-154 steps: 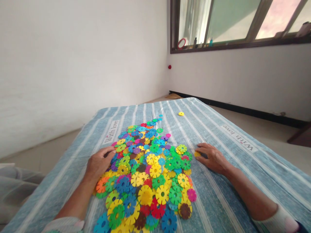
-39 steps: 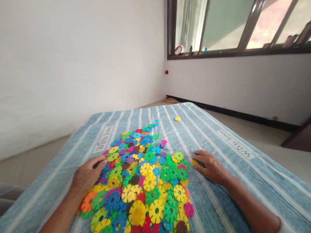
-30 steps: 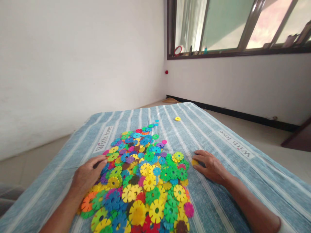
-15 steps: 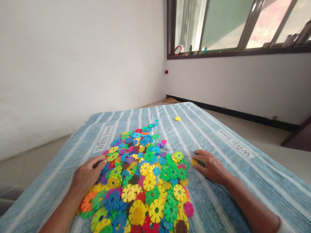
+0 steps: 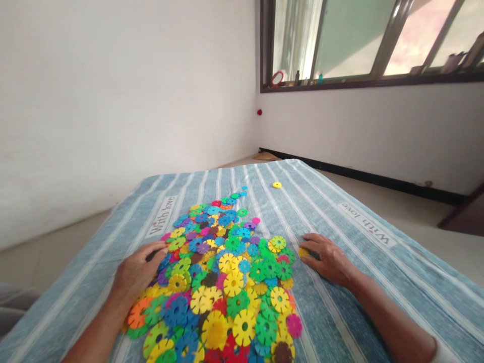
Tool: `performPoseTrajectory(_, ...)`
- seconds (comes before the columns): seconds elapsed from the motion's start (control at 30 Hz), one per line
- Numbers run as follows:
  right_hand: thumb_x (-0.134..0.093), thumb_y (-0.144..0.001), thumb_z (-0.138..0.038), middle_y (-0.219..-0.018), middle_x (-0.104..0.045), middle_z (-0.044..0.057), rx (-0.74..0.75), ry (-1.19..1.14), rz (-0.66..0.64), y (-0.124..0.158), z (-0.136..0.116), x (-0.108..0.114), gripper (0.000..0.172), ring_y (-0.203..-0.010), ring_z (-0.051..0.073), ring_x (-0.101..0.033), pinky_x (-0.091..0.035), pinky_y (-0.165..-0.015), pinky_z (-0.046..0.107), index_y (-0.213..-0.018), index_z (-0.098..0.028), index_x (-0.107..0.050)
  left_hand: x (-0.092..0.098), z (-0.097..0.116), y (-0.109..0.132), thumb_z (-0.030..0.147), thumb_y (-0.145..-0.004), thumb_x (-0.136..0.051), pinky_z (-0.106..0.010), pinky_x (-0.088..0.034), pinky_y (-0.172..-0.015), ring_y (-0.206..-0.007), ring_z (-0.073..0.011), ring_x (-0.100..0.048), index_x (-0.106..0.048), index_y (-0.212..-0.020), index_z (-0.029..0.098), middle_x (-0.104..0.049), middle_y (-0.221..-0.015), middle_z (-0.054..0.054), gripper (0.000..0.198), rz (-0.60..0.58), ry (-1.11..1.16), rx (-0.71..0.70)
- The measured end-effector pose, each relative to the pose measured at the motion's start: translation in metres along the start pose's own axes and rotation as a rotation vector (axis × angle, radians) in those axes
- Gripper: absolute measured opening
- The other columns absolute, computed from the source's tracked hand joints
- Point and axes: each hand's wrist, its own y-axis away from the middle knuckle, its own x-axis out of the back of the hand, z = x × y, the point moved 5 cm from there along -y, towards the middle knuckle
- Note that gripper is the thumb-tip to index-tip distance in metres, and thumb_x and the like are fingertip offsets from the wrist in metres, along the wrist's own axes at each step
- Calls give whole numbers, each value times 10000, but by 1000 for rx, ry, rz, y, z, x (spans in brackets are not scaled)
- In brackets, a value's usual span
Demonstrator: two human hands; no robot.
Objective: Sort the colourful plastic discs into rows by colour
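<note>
A broad heap of flower-shaped, notched plastic discs [image 5: 233, 284] in many colours lies down the middle of the table. My left hand [image 5: 138, 264] rests at the heap's left edge, its fingertips touching the discs and its thumb apart from the fingers. On the striped cloth to the right of the heap lies my right hand [image 5: 327, 259], fingers spread. A yellow disc [image 5: 303, 252] shows between its thumb and fingers, partly covered by them; the hand does not look closed around it.
A striped blue cloth [image 5: 351, 272] covers the table. One yellow disc [image 5: 277, 185] lies alone towards the far edge. Behind stand a white wall [image 5: 128, 96] and a window [image 5: 351, 40] with small items on its sill. Tiled floor borders the table on both sides.
Both hands keep the same places, and the discs lie as before. Only the view has shifted very slightly.
</note>
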Motion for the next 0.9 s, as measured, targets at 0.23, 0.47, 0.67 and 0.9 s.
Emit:
performPoseTrajectory(0.23, -577, -842, -306, -1222, -618, 111, 7, -15, 11, 0, -1, 1, 246, -1136, 277, -567, -436, -983, 449, -1042, -232, -700, -1, -2, -1, 538, -665, -399, -370, -426, -1022, -1123, -284, -612, -705, -947, 191, -702, -1154, -70, 542, -7, -11, -9)
performPoseTrajectory(0.47, -579, -842, -301, -1218, -617, 114, 7, -23, 18, 1, 0, 3, 248, -1133, 271, -570, -437, -981, 441, -1046, -225, -699, -4, -6, -3, 496, -711, -440, -373, -448, -993, -1092, -262, -631, -706, -940, 212, -719, -1126, -49, 452, 29, -5, -68)
performPoseTrajectory(0.67, -588, -839, -305, -1215, -618, 107, 7, -38, 23, 1, 0, 4, 247, -1129, 269, -570, -440, -978, 439, -1047, -230, -699, -4, -5, -2, 477, -722, -469, -375, -478, -967, -1056, -273, -651, -721, -911, 211, -733, -1091, -36, 412, 45, -9, -69)
performPoseTrajectory(0.9, -582, -845, -304, -1192, -621, 107, 21, -18, 14, 1, -2, 3, 225, -1103, 260, -576, -445, -964, 429, -1017, -220, -700, -2, -2, 0, 475, -726, -463, -358, -467, -981, -1072, -266, -646, -718, -934, 202, -728, -1104, -37, 427, 28, -14, -56)
